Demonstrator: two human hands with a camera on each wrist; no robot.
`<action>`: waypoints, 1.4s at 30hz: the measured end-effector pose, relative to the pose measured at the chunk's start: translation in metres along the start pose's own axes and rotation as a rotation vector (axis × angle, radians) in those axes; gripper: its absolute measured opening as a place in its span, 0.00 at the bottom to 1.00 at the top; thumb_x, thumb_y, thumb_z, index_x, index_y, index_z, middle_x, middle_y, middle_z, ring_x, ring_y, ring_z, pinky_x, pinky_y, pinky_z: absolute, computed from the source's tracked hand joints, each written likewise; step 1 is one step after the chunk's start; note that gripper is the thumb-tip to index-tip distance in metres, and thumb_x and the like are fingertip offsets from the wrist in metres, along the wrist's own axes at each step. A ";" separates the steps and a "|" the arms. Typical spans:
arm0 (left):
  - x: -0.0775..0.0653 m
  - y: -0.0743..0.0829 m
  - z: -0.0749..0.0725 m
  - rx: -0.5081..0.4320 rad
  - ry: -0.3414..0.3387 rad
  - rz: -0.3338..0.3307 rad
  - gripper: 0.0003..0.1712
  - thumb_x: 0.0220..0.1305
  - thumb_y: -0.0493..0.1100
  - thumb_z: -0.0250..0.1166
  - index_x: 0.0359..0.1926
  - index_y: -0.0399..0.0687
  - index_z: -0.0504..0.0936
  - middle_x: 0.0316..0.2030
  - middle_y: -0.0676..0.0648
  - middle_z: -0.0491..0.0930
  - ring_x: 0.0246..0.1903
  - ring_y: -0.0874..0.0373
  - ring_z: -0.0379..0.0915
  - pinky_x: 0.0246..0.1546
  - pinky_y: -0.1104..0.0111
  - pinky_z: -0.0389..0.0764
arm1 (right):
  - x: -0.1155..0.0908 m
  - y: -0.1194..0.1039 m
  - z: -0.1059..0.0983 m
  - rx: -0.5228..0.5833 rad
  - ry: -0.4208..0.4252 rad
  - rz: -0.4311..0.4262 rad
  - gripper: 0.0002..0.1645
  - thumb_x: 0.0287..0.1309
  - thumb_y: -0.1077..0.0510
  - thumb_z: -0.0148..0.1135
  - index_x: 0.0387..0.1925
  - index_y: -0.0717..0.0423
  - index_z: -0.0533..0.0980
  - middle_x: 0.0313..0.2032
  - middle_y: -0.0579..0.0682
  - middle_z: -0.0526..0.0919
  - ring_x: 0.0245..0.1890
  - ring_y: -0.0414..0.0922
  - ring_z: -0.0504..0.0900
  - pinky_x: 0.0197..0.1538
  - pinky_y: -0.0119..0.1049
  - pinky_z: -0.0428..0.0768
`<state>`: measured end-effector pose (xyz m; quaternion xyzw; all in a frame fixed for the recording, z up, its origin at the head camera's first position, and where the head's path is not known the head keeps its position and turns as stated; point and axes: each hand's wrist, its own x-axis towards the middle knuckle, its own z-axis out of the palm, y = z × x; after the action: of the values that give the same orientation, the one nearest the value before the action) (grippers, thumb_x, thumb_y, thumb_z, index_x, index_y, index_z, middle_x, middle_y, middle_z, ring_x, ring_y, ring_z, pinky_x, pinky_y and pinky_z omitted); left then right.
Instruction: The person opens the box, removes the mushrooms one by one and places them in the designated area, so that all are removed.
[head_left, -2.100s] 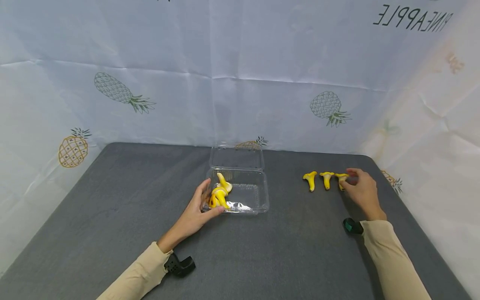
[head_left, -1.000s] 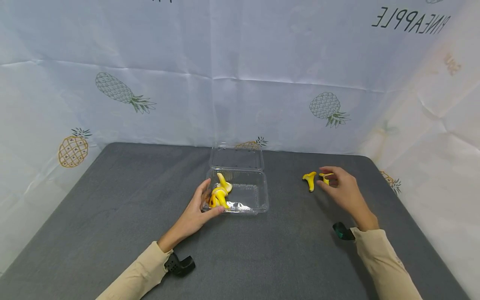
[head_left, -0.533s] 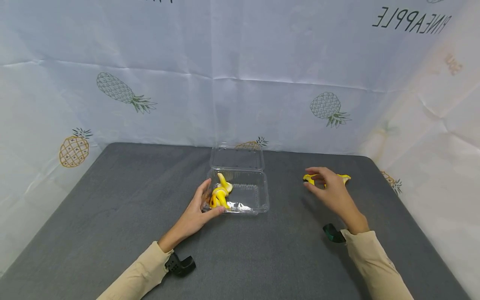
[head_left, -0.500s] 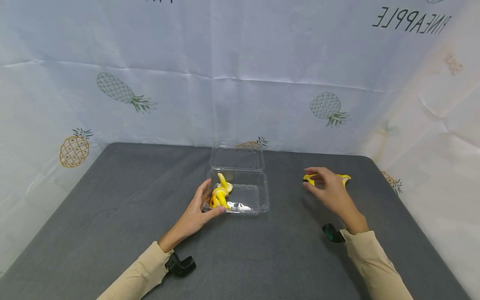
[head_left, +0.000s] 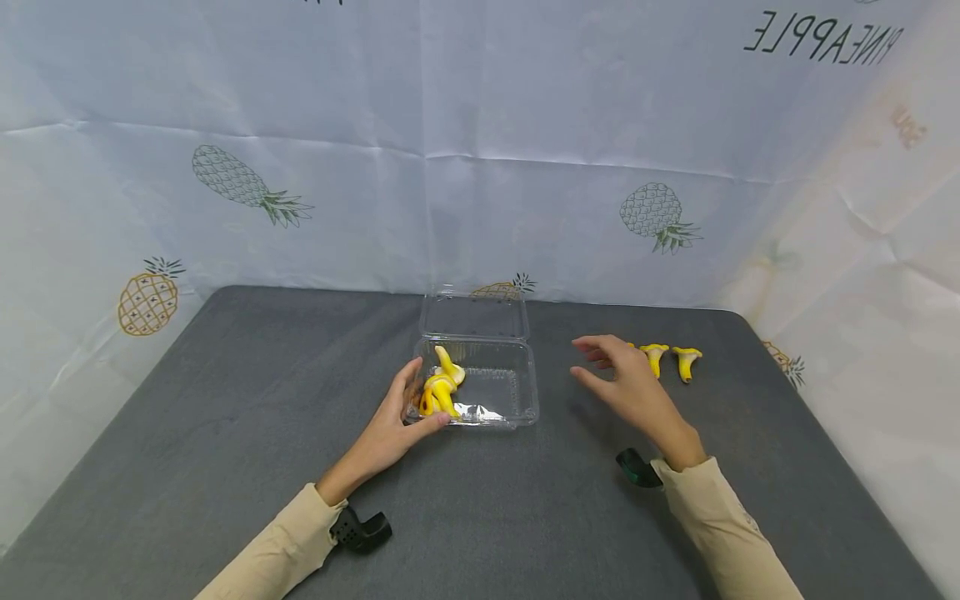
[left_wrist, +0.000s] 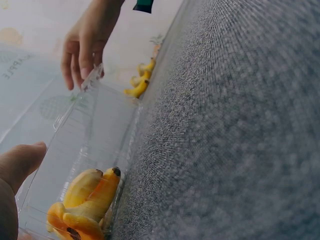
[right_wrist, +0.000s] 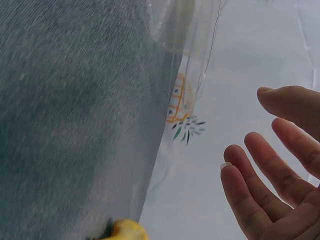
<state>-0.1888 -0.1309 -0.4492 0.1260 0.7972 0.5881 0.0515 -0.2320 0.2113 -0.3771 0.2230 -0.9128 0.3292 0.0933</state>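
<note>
My left hand (head_left: 390,429) grips the left wall and front corner of a clear plastic clamshell box (head_left: 498,387), whose lid stands open at the back. Several yellow mushrooms (head_left: 442,392), trumpet-shaped like chanterelles, lie heaped at the box's left end; the left wrist view shows a dark stem tip among them. Between the box and a row of 3 more mushrooms, my right hand (head_left: 633,387) hovers with fingers apart, holding nothing. In that row the right mushroom (head_left: 686,363) and middle mushroom (head_left: 655,358) show; the left one is mostly hidden behind the hand.
A grey cloth-covered table (head_left: 495,508) lies under everything. White curtain (head_left: 525,100) printed with pineapples hangs behind its far edge and at both sides. The box's raised lid (head_left: 474,315) stands close to that far edge.
My right hand has travelled left from the rightmost mushroom, passing along the row to its left side. The right and middle mushrooms are uncovered again. My left hand and the box have stayed still.
</note>
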 end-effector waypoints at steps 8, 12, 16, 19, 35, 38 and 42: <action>0.000 0.000 0.000 0.003 0.003 0.000 0.54 0.67 0.48 0.67 0.79 0.49 0.38 0.79 0.41 0.36 0.77 0.36 0.37 0.75 0.43 0.49 | 0.005 -0.013 0.012 0.026 -0.030 -0.011 0.24 0.60 0.61 0.68 0.58 0.62 0.76 0.54 0.59 0.81 0.50 0.55 0.82 0.54 0.50 0.83; 0.000 0.001 0.000 0.004 0.003 -0.004 0.55 0.67 0.48 0.67 0.79 0.49 0.38 0.79 0.41 0.36 0.77 0.36 0.37 0.75 0.43 0.49 | 0.006 -0.019 0.018 0.040 -0.052 -0.026 0.24 0.60 0.61 0.69 0.58 0.61 0.76 0.53 0.57 0.82 0.50 0.54 0.83 0.54 0.49 0.83; 0.000 0.001 0.000 -0.002 0.004 -0.002 0.54 0.67 0.48 0.67 0.79 0.49 0.38 0.79 0.41 0.36 0.77 0.36 0.38 0.75 0.43 0.49 | 0.009 -0.024 0.024 0.046 -0.061 -0.052 0.25 0.60 0.60 0.69 0.58 0.61 0.76 0.53 0.58 0.82 0.50 0.53 0.83 0.53 0.48 0.83; 0.000 0.001 0.000 -0.003 0.005 -0.003 0.54 0.66 0.48 0.67 0.79 0.49 0.38 0.79 0.41 0.36 0.77 0.36 0.38 0.75 0.42 0.49 | 0.011 -0.028 0.028 0.057 -0.072 -0.070 0.25 0.60 0.60 0.69 0.59 0.61 0.76 0.54 0.57 0.82 0.49 0.52 0.83 0.53 0.47 0.83; 0.000 0.002 0.001 -0.006 0.004 -0.021 0.54 0.67 0.48 0.66 0.79 0.51 0.37 0.79 0.41 0.35 0.77 0.36 0.38 0.75 0.41 0.49 | 0.018 -0.054 0.058 0.110 -0.157 -0.091 0.26 0.61 0.59 0.69 0.59 0.62 0.75 0.54 0.59 0.81 0.50 0.55 0.84 0.55 0.50 0.83; 0.001 0.003 0.001 -0.010 0.005 -0.026 0.54 0.67 0.47 0.66 0.79 0.51 0.37 0.79 0.41 0.35 0.77 0.36 0.38 0.75 0.41 0.49 | 0.020 -0.059 0.063 0.116 -0.168 -0.088 0.26 0.60 0.59 0.69 0.58 0.61 0.76 0.54 0.58 0.82 0.50 0.53 0.84 0.55 0.50 0.83; 0.000 0.003 0.001 -0.010 0.007 -0.023 0.54 0.67 0.47 0.67 0.79 0.50 0.38 0.79 0.41 0.36 0.77 0.36 0.38 0.75 0.42 0.49 | 0.023 -0.063 0.069 0.131 -0.184 -0.081 0.25 0.60 0.59 0.69 0.58 0.62 0.76 0.54 0.57 0.82 0.50 0.53 0.83 0.55 0.50 0.83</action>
<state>-0.1885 -0.1289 -0.4463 0.1143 0.7957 0.5921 0.0560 -0.2243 0.1156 -0.3873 0.2949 -0.8842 0.3623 0.0074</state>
